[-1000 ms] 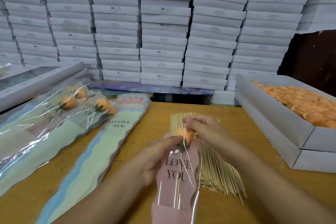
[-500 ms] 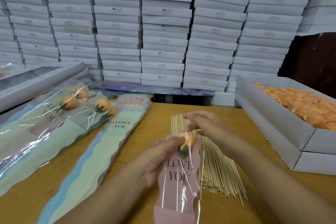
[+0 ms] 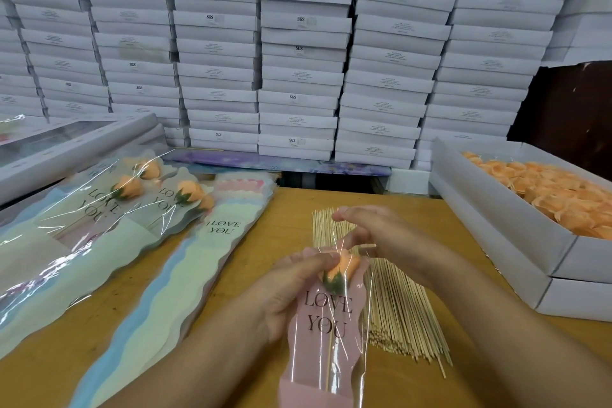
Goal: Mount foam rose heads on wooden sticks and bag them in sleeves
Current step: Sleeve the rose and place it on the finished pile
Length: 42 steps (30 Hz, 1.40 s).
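My left hand (image 3: 291,288) grips a pink "LOVE YOU" sleeve (image 3: 326,341) with an orange foam rose (image 3: 346,267) on a wooden stick (image 3: 329,364) inside it. The rose head sits just below the sleeve's top. My right hand (image 3: 374,235) hovers at the clear top edge of the sleeve, fingers pinched on the film. A pile of wooden sticks (image 3: 400,308) lies under and right of the hands. A white box of loose orange rose heads (image 3: 559,195) stands at the right.
Bagged roses (image 3: 132,189) lie in a heap at the left on the wooden table (image 3: 231,318), beside a stack of empty pastel sleeves (image 3: 185,272). White boxes (image 3: 298,60) are stacked high along the back. A windowed box lid (image 3: 66,146) sits far left.
The rose has slid deeper into the sleeve, its head now under the film. My right hand has lifted off the rose to the sleeve's top edge.
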{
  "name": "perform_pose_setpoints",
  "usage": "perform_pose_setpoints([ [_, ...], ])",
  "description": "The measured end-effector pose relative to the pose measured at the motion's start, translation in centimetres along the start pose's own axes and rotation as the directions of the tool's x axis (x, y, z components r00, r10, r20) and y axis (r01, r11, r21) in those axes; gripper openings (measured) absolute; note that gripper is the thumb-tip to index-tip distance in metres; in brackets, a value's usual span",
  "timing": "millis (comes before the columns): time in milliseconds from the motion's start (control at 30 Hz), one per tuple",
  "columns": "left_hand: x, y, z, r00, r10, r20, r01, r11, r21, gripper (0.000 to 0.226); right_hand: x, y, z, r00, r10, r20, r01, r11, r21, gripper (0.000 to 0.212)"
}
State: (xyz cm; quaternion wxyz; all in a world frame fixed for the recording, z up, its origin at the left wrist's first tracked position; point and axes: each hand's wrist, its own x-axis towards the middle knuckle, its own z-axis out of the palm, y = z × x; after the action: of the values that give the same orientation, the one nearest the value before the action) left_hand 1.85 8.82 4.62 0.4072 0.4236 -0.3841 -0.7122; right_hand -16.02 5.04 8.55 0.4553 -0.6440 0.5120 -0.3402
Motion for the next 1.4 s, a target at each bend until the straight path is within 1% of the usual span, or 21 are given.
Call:
perform_pose_setpoints([
  [67,0.1,0.0,0.0,1.0,0.0,0.005,0.0,1.0,-0.004,0.026,-0.1,0.0,-0.1,1.0,0.012,0.029,-0.012,1.0,-0.003,0.039],
  [133,0.0,0.0,0.0,1.0,0.005,0.021,-0.005,1.0,-0.019,0.015,-0.1,-0.1,-0.2,0.999,0.011,0.036,-0.011,1.0,-0.023,0.034],
  [167,-0.1,0.1,0.0,1.0,0.009,0.017,-0.009,1.0,-0.026,0.016,-0.1,-0.1,-0.1,1.0,0.008,0.027,-0.007,0.999,-0.034,0.033],
  [267,-0.2,0.2,0.1,1.0,0.03,0.006,-0.03,1.0,0.009,0.035,-0.2,-0.2,0.1,1.0,-0.007,-0.007,0.007,0.999,-0.051,0.031],
  [300,-0.3,0.2,0.1,1.0,0.03,0.006,-0.03,0.999,0.015,0.037,-0.2,-0.3,0.2,1.0,-0.008,-0.012,0.007,0.999,-0.05,0.031],
  [400,-0.2,0.3,0.1,1.0,0.016,0.01,-0.016,1.0,-0.019,0.03,-0.3,-0.3,0.3,1.0,-0.004,-0.014,0.004,0.999,-0.044,0.029],
  [533,0.0,0.1,0.0,1.0,-0.008,0.005,0.008,0.998,-0.058,0.045,-0.6,-0.4,0.3,1.0,-0.003,0.002,0.003,0.997,-0.08,0.028],
  [567,0.1,0.1,0.0,1.0,0.001,-0.017,-0.001,0.999,-0.047,0.045,-0.7,-0.4,0.3,0.999,-0.021,-0.028,0.019,0.996,-0.085,0.026],
  [600,0.2,0.0,-0.1,0.999,0.014,-0.044,-0.016,0.999,-0.035,0.043,-0.8,-0.2,0.3,0.995,-0.041,-0.089,0.034,0.996,-0.079,0.027],
  [667,0.3,0.1,-0.3,0.996,0.029,-0.08,-0.032,0.999,-0.041,0.04,-1.1,0.3,0.5,0.97,-0.037,-0.241,0.027,0.999,-0.043,0.037],
  [700,0.3,0.2,-0.3,0.995,0.02,-0.094,-0.026,0.998,-0.063,0.04,-1.5,0.6,0.7,0.964,-0.005,-0.266,0.004,1.0,-0.004,0.043],
  [733,0.4,0.2,-0.4,0.994,0.012,-0.104,-0.02,0.997,-0.075,0.041,-1.9,0.9,0.9,0.97,0.037,-0.238,-0.024,0.998,0.057,0.049],
  [800,0.4,0.3,-0.4,0.994,0.004,-0.106,-0.01,0.998,-0.056,0.039,-2.6,1.7,1.3,0.989,0.115,-0.09,-0.094,0.974,0.204,0.055],
  [833,0.4,0.3,-0.4,0.995,0.006,-0.096,-0.01,0.999,-0.037,0.037,-3.0,2.0,1.5,0.992,0.126,-0.018,-0.118,0.963,0.243,0.055],
  [900,0.3,0.4,-0.4,0.997,0.02,-0.076,-0.021,1.0,-0.014,0.036,-3.7,2.6,2.1,0.988,0.132,0.077,-0.148,0.951,0.27,0.059],
  [1000,0.2,0.4,-0.2,0.996,0.017,-0.09,-0.019,1.0,-0.014,0.05,-4.3,3.1,3.2,0.972,0.174,0.157,-0.217,0.925,0.312,0.055],
  [1100,0.4,0.3,-0.1,0.992,0.012,-0.123,-0.018,0.999,-0.048,0.056,-4.8,3.4,3.8,0.96,0.199,0.199,-0.259,0.9,0.35,0.045],
  [1167,0.5,0.2,0.0,0.991,0.034,-0.133,-0.042,0.998,-0.056,0.053,-5.3,3.5,4.1,0.959,0.196,0.207,-0.263,0.889,0.375,0.041],
  [1233,0.5,0.1,0.0,0.989,0.043,-0.14,-0.052,0.997,-0.062,0.049,-5.6,3.3,4.3,0.962,0.186,0.199,-0.251,0.888,0.385,0.03],
  [1333,0.3,0.1,0.2,0.992,0.038,-0.117,-0.05,0.993,-0.106,0.043,-6.0,3.0,4.4,0.965,0.194,0.179,-0.25,0.887,0.389,0.023],
  [1400,0.4,0.2,0.2,0.995,0.041,-0.088,-0.049,0.994,-0.1,0.046,-6.0,2.9,4.4,0.967,0.189,0.171,-0.245,0.878,0.412,0.021],
])
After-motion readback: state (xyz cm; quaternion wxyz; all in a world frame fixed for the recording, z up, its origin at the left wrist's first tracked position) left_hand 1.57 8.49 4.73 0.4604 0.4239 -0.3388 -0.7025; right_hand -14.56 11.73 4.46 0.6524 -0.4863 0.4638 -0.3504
